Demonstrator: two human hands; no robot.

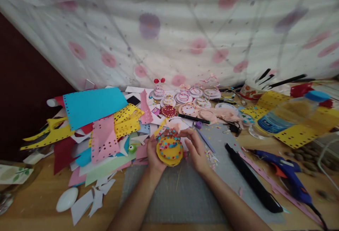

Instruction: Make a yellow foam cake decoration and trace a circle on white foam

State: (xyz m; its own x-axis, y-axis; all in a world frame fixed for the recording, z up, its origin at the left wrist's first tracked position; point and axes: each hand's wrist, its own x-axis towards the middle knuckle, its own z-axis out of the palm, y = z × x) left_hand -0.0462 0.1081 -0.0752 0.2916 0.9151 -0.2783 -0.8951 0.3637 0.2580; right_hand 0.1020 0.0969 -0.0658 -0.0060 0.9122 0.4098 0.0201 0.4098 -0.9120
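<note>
My left hand (156, 155) is wrapped around the left side of a round yellow paper craft (171, 156), held tilted above a grey cutting mat (164, 202). Red and blue dots ring its rim, with a raised middle and a pale pink piece at its top. Beside it on the right, my right hand (197, 151) has its fingers apart and curved, the fingertips close to the pink piece. Whether they touch it I cannot tell. Behind my hands stand several similar small round crafts (183, 97), mostly white with coloured trims. A dark red one (168, 111) lies among them.
Coloured paper scraps (104, 141) pile up on the left, near a white oval object (67, 199). On the right lie a black cutter (253, 178), a blue glue gun (287, 174) and a clear bottle (286, 116). A black marker (194, 118) lies ahead. A flowered curtain (169, 29) hangs behind.
</note>
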